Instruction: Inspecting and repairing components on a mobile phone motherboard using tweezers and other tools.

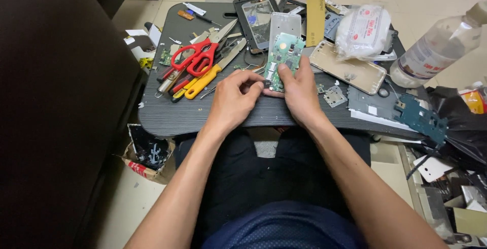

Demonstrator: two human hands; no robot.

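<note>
Near the lap desk's [203, 114] front edge, right hand [300, 92] grasps the green circuit board [283, 61] while left hand [234, 96] pinches its lower corner (red scissors [195, 57] lie left); prying seems underway, needing a steady hold.

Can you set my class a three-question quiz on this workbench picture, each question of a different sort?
1. True or false: both hands touch the green circuit board.
2. Which lies to the left of the circuit board? A) red-handled scissors B) clear plastic bottle C) gold phone back cover
3. Fill in: the board rests on a dark lap ____.

Key
1. True: the left hand pinches at its lower edge and the right hand grips its side.
2. A
3. table
</note>
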